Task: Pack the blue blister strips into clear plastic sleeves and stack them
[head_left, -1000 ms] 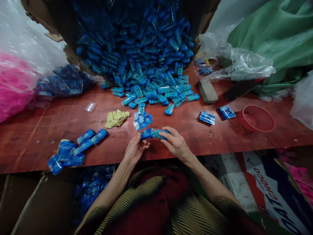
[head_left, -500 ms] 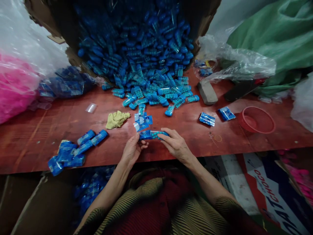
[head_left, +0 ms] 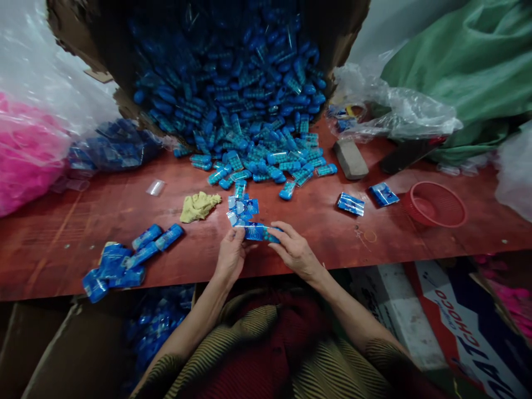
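In front of my body, a blue printed plastic sleeve (head_left: 254,231) sits around a small clear candy tube (head_left: 270,236) with blue balls inside. The left end of the sleeve is pinched by my left hand (head_left: 231,254). My right hand (head_left: 297,252) grips the tube's right end, where part of the tube shows outside the sleeve. Just beyond my fingers lie several flat loose sleeves (head_left: 245,207), with another tube (head_left: 240,189) touching them. Many more filled tubes (head_left: 266,147) spill from a torn cardboard box (head_left: 100,33) onto the red table (head_left: 199,244).
Several sleeved packs (head_left: 120,263) lie at the left front edge. A yellow putty-like lump (head_left: 201,206) is nearer the middle. To the right are a grey block (head_left: 351,159), two blue packs (head_left: 351,204) and a red basket (head_left: 435,204). A green sack (head_left: 465,72) stands behind.
The tube has gone further left into the sleeve, so less of it shows at the right. My right hand has come slightly closer to my left.
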### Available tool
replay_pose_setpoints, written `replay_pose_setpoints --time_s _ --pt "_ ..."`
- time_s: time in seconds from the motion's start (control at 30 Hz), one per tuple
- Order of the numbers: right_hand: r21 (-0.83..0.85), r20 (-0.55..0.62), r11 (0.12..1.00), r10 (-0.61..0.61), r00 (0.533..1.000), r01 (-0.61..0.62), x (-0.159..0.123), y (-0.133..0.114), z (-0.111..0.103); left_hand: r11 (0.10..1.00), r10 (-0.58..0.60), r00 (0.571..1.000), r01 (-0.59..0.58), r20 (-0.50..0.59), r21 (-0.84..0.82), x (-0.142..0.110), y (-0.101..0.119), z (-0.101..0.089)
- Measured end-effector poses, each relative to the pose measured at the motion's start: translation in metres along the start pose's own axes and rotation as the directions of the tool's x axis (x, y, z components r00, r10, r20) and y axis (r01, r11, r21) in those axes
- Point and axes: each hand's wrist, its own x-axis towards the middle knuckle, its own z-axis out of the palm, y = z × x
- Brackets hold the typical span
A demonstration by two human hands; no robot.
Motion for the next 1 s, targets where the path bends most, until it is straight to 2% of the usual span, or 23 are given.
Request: replay_pose_setpoints --time_s 0.13,0.2,0.27,0.33,0.43,0.5,0.57,0.7,0.8,0.87,1.0 --pt "0.063 -0.023 0.996 0.061 0.998 -0.059 -0.003 -0.006 0.017 0.992 -0.089 0.996 0.089 0.006 -0.084 0.001 0.001 0.007" --pt "0.177 -0.030 0.979 0.110 0.993 -0.103 -0.002 -0.010 0.020 0.986 -0.133 0.991 0.133 0.006 -0.105 0.002 0.002 0.007" --pt "0.339 -0.009 0.923 0.198 0.980 -0.183 0.000 -0.012 0.019 0.978 -0.179 0.984 0.180 0.019 -0.110 0.002 0.004 0.006" --pt "0.522 0.048 0.796 0.331 0.942 -0.306 0.003 -0.013 0.018 0.972 -0.203 0.979 0.204 0.027 -0.119 0.002 0.006 0.006" --pt "0.755 0.200 0.466 0.506 0.839 -0.461 0.007 -0.013 0.021 0.965 -0.221 0.974 0.227 0.056 -0.134 0.002 0.010 0.008" --pt "0.831 0.299 0.252 0.548 0.781 -0.495 0.007 -0.014 0.025 0.960 -0.247 0.965 0.256 0.093 -0.115 0.002 0.014 0.010" --pt "0.850 0.350 0.147 0.560 0.751 -0.506 0.007 -0.015 0.029 0.956 -0.272 0.956 0.281 0.110 -0.082 0.002 0.018 0.011" --pt "0.829 0.348 0.163 0.598 0.722 -0.534 0.006 -0.017 0.026 0.972 -0.223 0.967 0.230 0.120 -0.043 0.002 0.021 0.011" --pt "0.826 0.404 0.094 0.588 0.700 -0.556 0.008 -0.016 0.018 0.985 -0.166 0.971 0.171 0.173 -0.014 0.001 0.018 0.013" --pt "0.818 0.436 0.071 0.571 0.696 -0.571 0.010 -0.013 0.015 0.984 -0.173 0.965 0.175 0.200 0.005 -0.001 0.016 0.015" --pt "0.813 0.422 0.107 0.567 0.707 -0.572 0.011 -0.007 0.020 0.975 -0.220 0.946 0.224 0.238 0.011 -0.002 0.015 0.015"
